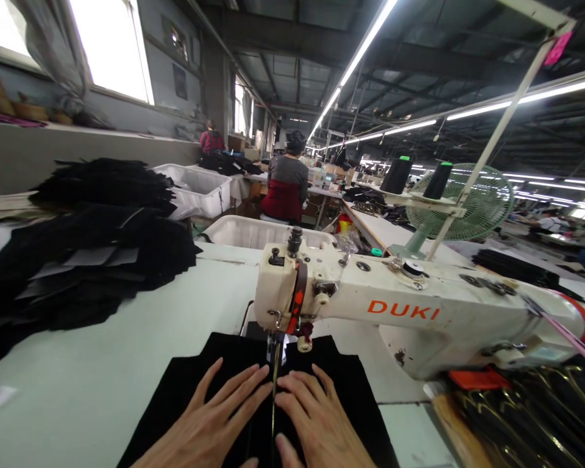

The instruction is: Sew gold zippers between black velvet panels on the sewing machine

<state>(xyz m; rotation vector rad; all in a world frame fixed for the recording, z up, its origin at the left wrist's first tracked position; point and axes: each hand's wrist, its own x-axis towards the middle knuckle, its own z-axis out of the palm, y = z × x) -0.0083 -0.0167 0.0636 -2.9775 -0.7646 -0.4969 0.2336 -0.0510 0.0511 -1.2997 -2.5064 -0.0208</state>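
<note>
A white sewing machine (341, 286) with orange lettering stands across the table. Under its needle area lies black cloth (175, 396), with a gold-toothed zipper (273, 403) running lengthwise down the middle. My left hand (214, 416) rests flat on the cloth just left of the zipper, fingers spread. On the right side of the zipper, my right hand (312, 416) also lies flat with fingers apart. The fingertips of both hands are close to the zipper, a little in front of the presser foot.
Piles of black cloth (92, 260) lie at the left. Behind the machine are a white bin (253, 233) and a seated person (287, 179). Black thread cones (396, 177) and a green fan (472, 201) stand at the right, with more zippers (541, 409) below.
</note>
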